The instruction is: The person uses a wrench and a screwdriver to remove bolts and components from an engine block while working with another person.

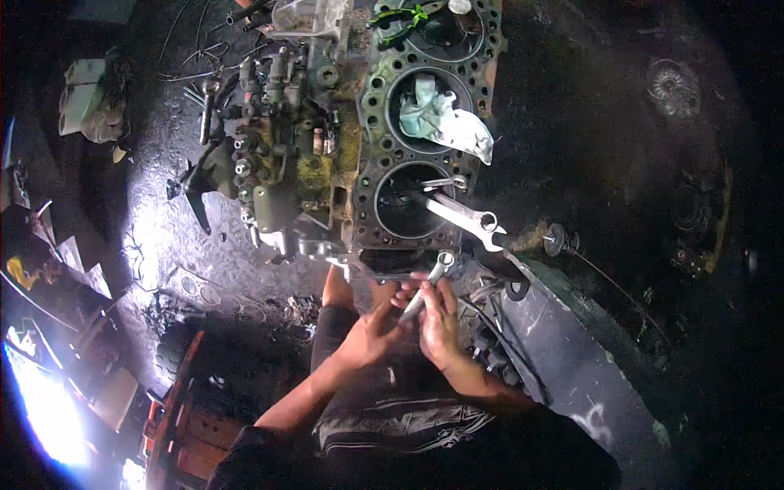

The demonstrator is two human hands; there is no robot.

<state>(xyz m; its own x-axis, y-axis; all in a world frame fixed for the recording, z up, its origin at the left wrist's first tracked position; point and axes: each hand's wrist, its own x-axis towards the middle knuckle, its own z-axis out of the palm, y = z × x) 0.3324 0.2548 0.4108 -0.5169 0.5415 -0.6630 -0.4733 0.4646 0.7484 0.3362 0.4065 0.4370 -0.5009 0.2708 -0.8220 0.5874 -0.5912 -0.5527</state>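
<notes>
In front of my body, both hands are closed around a silver combination wrench [425, 296] with its ring end pointing up and away. My right hand [438, 331] grips it along the shaft. My left hand [369, 339] has its fingers bent against the shaft from the other side; the wrench's lower end is hidden between the hands. Just beyond stands an engine block [369, 189] with open cylinders. Across the nearest bore lie a larger combination wrench [457, 214] and a smaller wrench [445, 183].
A pale crumpled cloth [441, 118] lies over the middle bore. Green-handled pliers [398, 23] rest by the far bore. A fuel injection pump [273, 175] is mounted along the block's left side. A grey metal panel [563, 343] and black hoses [510, 347] lie to my right.
</notes>
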